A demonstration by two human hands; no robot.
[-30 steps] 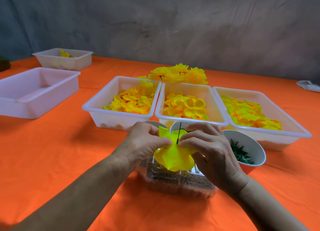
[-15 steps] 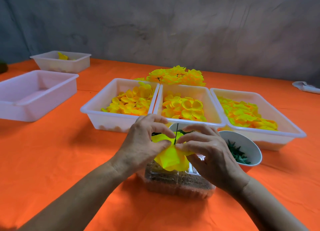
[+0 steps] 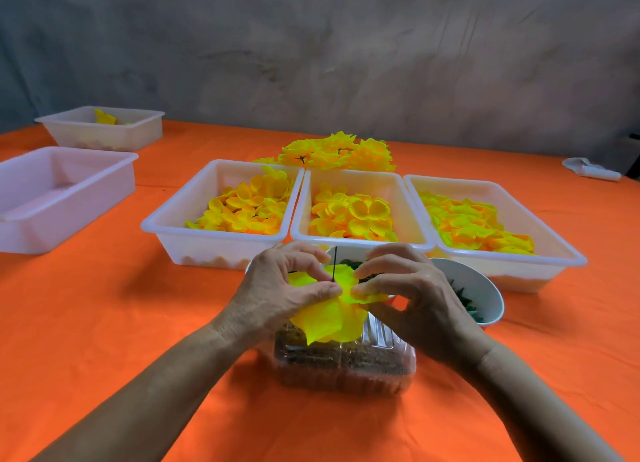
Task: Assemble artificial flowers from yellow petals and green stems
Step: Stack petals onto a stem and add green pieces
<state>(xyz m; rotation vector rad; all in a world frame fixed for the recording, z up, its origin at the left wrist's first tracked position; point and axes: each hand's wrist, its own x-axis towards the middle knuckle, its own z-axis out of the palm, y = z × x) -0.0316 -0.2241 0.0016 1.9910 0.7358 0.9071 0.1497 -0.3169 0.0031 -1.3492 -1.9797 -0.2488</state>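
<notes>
Your orange-clothed desk (image 3: 104,323) is laid out as a production line, and everything on it sits within reach of your two hands. Beyond your fingertips stand three white plastic trays of loose yellow fabric petals (image 3: 349,215), side by side and touching, probably sorted by petal size so that you can draw from each in turn. Behind them lies a heap of finished yellow flowers (image 3: 332,153), parked out of the working zone. Well off to your left hand's side wait two more white trays (image 3: 62,191), the nearer showing nothing inside, the farther holding a few yellow scraps. Directly under your wrists sits a clear plastic clamshell box of brown pieces (image 3: 343,361). Just beside your right hand a white bowl of small green parts (image 3: 474,288) stands ready.

Your left hand (image 3: 277,295) and right hand (image 3: 412,295) meet thumb to thumb, each pinching the bright yellow petal layer (image 3: 332,316) held above the box. The thin dark green stem (image 3: 335,266) pokes upright through the petal's centre between your fingers. You seem to be threading the petal down the stem, both hands steadying the floppy fabric so that the hole keeps to the wire.
</notes>
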